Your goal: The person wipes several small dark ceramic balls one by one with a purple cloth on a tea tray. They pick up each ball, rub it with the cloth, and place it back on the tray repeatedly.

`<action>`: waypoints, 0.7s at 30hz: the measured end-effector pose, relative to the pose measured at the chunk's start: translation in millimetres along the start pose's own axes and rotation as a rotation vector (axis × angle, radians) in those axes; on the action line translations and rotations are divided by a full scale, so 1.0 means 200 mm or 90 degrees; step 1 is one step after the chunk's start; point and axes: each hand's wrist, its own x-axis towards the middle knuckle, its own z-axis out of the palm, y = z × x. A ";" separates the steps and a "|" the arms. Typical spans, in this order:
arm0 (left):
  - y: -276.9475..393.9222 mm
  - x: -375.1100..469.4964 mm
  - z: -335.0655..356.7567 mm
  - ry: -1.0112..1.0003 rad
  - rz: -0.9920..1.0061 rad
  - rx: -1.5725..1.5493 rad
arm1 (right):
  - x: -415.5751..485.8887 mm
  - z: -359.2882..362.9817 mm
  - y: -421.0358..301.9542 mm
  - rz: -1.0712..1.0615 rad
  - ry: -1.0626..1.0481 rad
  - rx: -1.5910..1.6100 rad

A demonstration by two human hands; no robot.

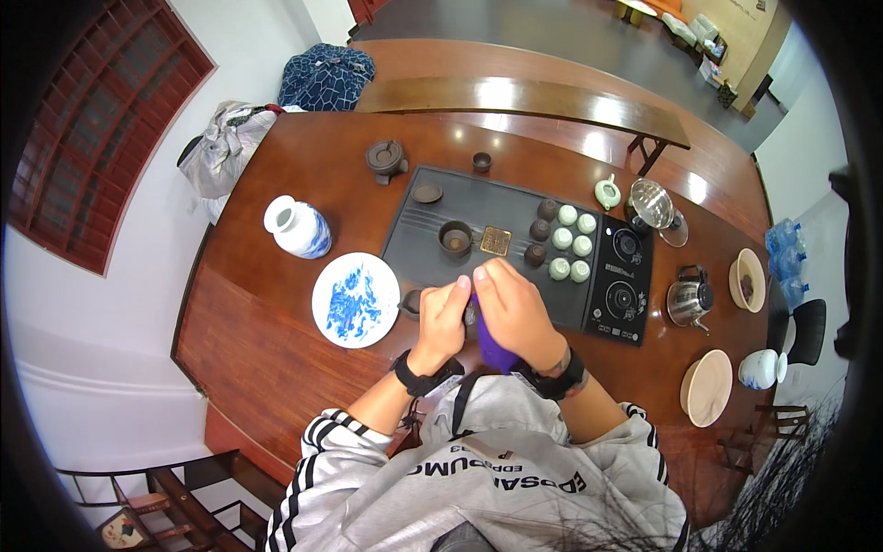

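My left hand (441,319) and my right hand (514,310) are close together over the near edge of a black tea tray (545,297). A purple cloth (495,348) hangs from my right hand. My left hand is curled by a small dark object (471,315) between the hands; which hand holds it, I cannot tell. Just left of my left hand is a dark clay piece (412,303), partly hidden. Beyond my hands stand a dark clay pot without a lid (455,239) and a square patterned coaster (495,241). Several pale green cups (562,239) and dark cups (534,254) sit at the right.
A blue-and-white plate (355,300) and vase (300,228) stand at left. Right are a built-in double hob (621,283), a steel kettle (690,297), a glass pot (650,203) and beige bowls (706,388). A green teapot (607,192) and dark cup (481,162) stand at the back.
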 end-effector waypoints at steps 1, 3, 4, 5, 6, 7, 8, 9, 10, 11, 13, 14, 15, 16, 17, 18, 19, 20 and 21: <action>0.01 -0.01 -0.01 -0.014 -0.012 -0.036 | 0.02 -0.02 0.03 0.052 -0.044 0.053; 0.01 0.00 -0.02 -0.038 -0.081 -0.157 | 0.04 -0.02 0.09 0.113 -0.075 0.255; 0.01 0.00 -0.02 -0.030 -0.060 -0.145 | 0.02 0.00 0.10 0.156 -0.074 0.358; 0.00 0.00 -0.02 -0.016 -0.030 -0.149 | 0.00 0.03 0.12 0.235 -0.071 0.459; -0.01 0.01 -0.02 0.013 -0.050 -0.149 | -0.04 0.06 0.12 0.206 -0.012 0.491; -0.02 0.02 -0.02 0.043 -0.069 -0.152 | -0.06 0.09 0.12 0.128 0.042 0.435; -0.03 0.02 -0.02 0.069 -0.090 -0.153 | -0.09 0.12 0.11 0.094 0.097 0.371; -0.03 0.02 -0.02 0.093 -0.103 -0.138 | -0.11 0.14 0.10 0.052 0.152 0.312; -0.04 0.03 -0.01 0.113 -0.114 -0.123 | -0.10 0.15 0.09 -0.058 0.183 0.151; -0.05 0.04 -0.01 0.139 -0.112 -0.108 | -0.11 0.15 0.06 -0.065 0.162 0.079; -0.06 0.05 0.00 0.116 -0.081 -0.033 | -0.15 0.13 0.00 -0.075 0.119 -0.067; -0.07 0.05 0.01 0.101 -0.074 -0.019 | -0.13 0.13 -0.02 -0.129 0.127 -0.125; -0.07 0.04 0.01 0.079 -0.082 0.001 | -0.12 0.11 -0.04 -0.128 0.100 -0.146; -0.06 0.02 0.01 0.057 -0.075 -0.008 | -0.10 0.10 -0.05 -0.123 0.072 -0.162; -0.06 0.01 0.01 0.052 -0.056 0.024 | -0.08 0.09 -0.05 -0.121 0.037 -0.173; -0.05 0.00 0.01 0.040 -0.046 0.058 | -0.06 0.07 -0.04 -0.083 0.020 -0.139; -0.05 0.00 0.00 0.036 -0.043 0.089 | -0.03 0.05 -0.02 -0.041 0.006 -0.093; -0.04 -0.01 0.00 0.019 -0.055 0.096 | -0.02 0.04 0.01 0.006 -0.019 -0.045; -0.03 -0.01 0.00 0.012 -0.086 0.065 | -0.02 0.03 0.03 0.059 -0.039 0.004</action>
